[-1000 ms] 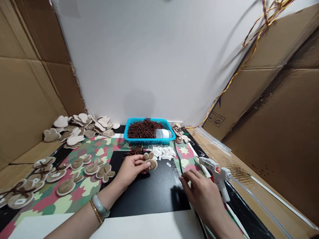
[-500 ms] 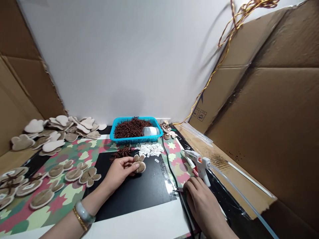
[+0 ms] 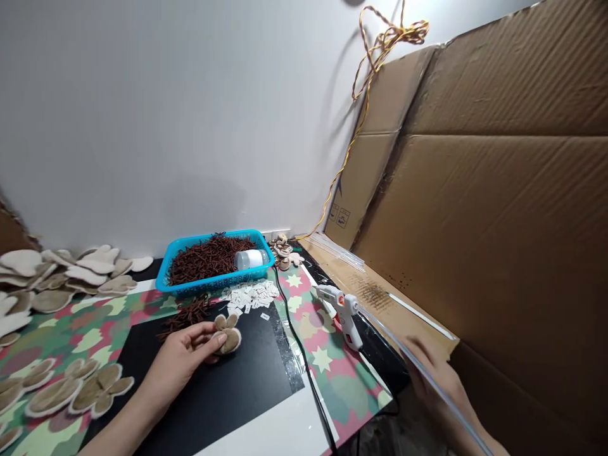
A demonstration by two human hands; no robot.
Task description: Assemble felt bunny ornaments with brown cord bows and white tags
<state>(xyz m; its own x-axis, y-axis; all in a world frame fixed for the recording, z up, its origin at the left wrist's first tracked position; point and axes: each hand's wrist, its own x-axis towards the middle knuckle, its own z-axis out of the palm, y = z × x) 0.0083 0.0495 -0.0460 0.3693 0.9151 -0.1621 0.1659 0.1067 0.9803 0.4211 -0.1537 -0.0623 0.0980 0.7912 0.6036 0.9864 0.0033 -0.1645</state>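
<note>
My left hand (image 3: 183,358) pinches a small bunny-shaped fabric patch (image 3: 232,342), brown plush with a pale border, between thumb and fingers above the black mat (image 3: 228,392). Off the table's right edge is my right hand (image 3: 434,386), slightly blurred, with its fingers mostly hidden from me. A long clear glue stick (image 3: 394,339) runs across in front of that hand, out of the back of a white glue gun (image 3: 350,320); whether the hand touches the stick, or holds anything, I cannot tell. The gun rests at the right side of the table.
Behind the mat stands a blue basket (image 3: 213,288) of brown twisted ties with a clear jar (image 3: 249,258). White labels (image 3: 251,294) and loose brown ties (image 3: 187,316) lie before it. Plush pieces (image 3: 95,269) fill the left. A black cable (image 3: 297,342) crosses the table; cardboard (image 3: 498,221) walls the right.
The view has turned right. My right hand has gone from beside the glue gun's handle, where it held a small pointed tool, out past the table's right edge. The left keeps its patch.
</note>
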